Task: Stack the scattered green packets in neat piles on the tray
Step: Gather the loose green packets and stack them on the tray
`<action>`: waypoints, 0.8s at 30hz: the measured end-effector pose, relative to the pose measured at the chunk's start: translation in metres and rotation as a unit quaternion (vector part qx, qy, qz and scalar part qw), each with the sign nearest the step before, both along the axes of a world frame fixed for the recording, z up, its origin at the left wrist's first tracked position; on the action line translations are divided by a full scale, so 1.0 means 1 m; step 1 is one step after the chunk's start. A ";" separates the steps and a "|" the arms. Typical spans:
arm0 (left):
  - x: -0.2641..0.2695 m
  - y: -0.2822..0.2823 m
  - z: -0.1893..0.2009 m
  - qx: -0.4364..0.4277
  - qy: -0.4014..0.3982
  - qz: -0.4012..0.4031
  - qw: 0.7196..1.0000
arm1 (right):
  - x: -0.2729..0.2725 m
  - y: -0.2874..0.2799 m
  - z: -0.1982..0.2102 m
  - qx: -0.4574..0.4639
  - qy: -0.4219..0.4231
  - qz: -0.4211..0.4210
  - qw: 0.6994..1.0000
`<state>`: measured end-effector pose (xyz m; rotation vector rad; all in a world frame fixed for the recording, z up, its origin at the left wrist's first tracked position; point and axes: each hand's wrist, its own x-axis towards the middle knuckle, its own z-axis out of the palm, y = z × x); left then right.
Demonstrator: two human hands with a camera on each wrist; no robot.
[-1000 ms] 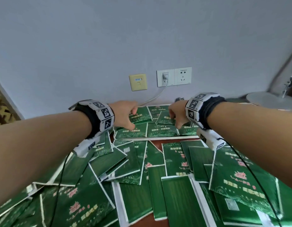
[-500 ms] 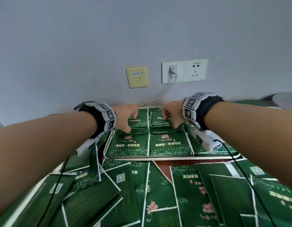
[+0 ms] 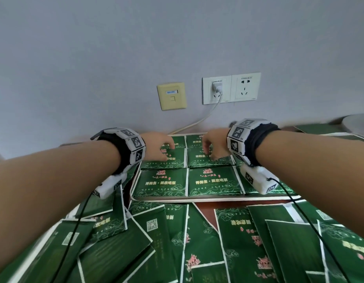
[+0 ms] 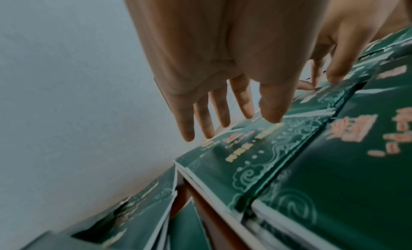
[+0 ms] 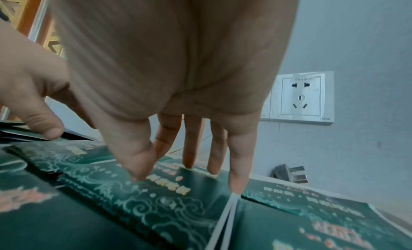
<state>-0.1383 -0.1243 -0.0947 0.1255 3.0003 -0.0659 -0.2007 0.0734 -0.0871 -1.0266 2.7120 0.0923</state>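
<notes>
Stacked packets [image 3: 163, 182] on tray [image 3: 197, 199], loose packets [image 3: 197, 242] before it, sockets [image 3: 231, 88] behind

The right forearm is hiding the tray's [image 3: 197, 199] right end. Blur is smearing the printing on the green packets [image 4: 256, 157] in both wrist views. The bottom edge is cutting off loose packets [image 3: 197, 252].

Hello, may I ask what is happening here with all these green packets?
A person is sorting green packets into piles on a tray. Both hands reach over the far piles: the left hand with straight fingers above the left pile, the right hand with fingertips touching the next pile. Neither holds a packet. Many loose packets lie scattered in front of the tray.
</notes>
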 end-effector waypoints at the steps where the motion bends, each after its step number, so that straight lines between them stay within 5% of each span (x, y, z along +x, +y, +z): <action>1: 0.002 -0.001 0.003 0.002 0.004 0.002 1.000 | 0.002 0.000 0.003 0.003 0.002 -0.001 1.000; 11: 0.084 0.047 0.032 -0.002 -0.039 -0.041 0.998 | 0.081 0.017 0.029 0.076 0.031 0.034 0.996; 24: 0.199 0.140 -0.011 0.040 -0.092 -0.060 0.993 | 0.195 0.075 -0.015 0.169 0.021 0.040 0.985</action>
